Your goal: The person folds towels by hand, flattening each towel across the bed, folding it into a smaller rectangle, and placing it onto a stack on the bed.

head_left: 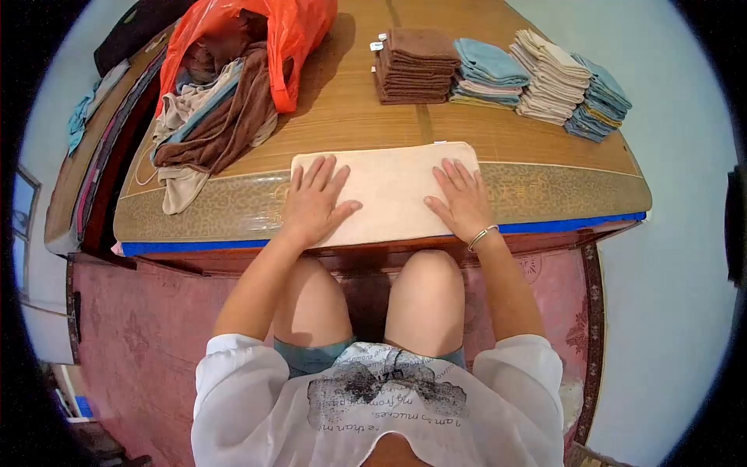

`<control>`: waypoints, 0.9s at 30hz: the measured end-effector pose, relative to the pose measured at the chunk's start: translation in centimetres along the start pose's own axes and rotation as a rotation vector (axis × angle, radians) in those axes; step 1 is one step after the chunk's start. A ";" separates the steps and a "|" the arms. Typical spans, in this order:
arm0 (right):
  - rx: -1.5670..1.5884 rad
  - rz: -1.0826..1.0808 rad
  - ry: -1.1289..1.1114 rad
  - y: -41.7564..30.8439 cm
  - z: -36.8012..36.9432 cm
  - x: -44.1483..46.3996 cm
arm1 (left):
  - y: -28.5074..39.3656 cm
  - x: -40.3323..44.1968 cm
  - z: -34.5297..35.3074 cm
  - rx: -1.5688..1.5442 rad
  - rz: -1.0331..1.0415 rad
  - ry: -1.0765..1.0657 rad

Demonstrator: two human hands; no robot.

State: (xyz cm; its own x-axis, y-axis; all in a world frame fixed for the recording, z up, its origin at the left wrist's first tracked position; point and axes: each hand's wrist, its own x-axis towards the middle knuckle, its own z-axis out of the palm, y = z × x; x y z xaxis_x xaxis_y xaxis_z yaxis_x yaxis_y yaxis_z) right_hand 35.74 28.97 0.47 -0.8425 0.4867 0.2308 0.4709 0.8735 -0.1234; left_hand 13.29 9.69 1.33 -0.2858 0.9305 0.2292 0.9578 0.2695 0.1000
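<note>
A cream towel [385, 191] lies spread flat across the front edge of the mat-covered bed, with a small white tag at its far edge. My left hand [317, 204] rests palm down on its left side, fingers spread. On the right side, my right hand [463, 201] presses flat with fingers apart, a bracelet on its wrist. Neither hand grips the cloth. Beyond the left hand, a red plastic bag [303, 47] lies with its mouth toward me, and crumpled brown, cream and blue towels [222, 117] spill out of it.
Folded stacks stand at the back right: brown towels [416, 66], blue and pink towels [489, 71], cream towels [551, 76] and blue-grey towels [597, 97]. The bamboo mat [358, 93] has a patterned border. My knees touch near the bed's front; a wall [677, 233] is at right.
</note>
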 end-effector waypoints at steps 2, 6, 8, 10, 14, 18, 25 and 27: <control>0.004 0.017 -0.034 -0.1 0.0 0.2 | -0.8 0.6 -0.1 0.015 -0.048 -0.004; 0.006 0.005 0.007 0.0 0.3 0.3 | -2.9 1.8 0.4 -0.012 -0.146 0.063; 0.000 -0.005 0.018 0.0 0.4 0.3 | -3.6 2.2 1.0 -0.048 -0.171 0.120; 0.020 -0.008 0.017 0.2 0.3 0.4 | -3.5 2.6 1.0 -0.138 -0.165 0.289; 0.029 -0.028 0.067 0.1 0.4 0.3 | -3.3 2.8 0.3 -0.156 -0.219 0.313; 0.020 -0.018 0.030 -0.1 -0.1 1.0 | -3.0 3.4 -0.3 -0.120 -0.181 0.325; 0.184 -0.044 0.065 -3.6 1.2 4.8 | -3.7 4.8 -0.8 0.105 -0.140 0.525; 0.137 -0.042 0.054 -4.3 2.1 4.9 | -1.8 4.2 -0.1 0.016 -0.033 0.497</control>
State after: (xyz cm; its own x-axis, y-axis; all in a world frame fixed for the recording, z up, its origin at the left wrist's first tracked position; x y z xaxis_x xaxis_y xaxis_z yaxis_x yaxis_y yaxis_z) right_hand 29.03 27.67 0.12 -0.8438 0.4517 0.2898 0.3919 0.8875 -0.2423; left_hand 10.35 13.08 2.17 -0.2928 0.6915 0.6604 0.9471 0.3046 0.1010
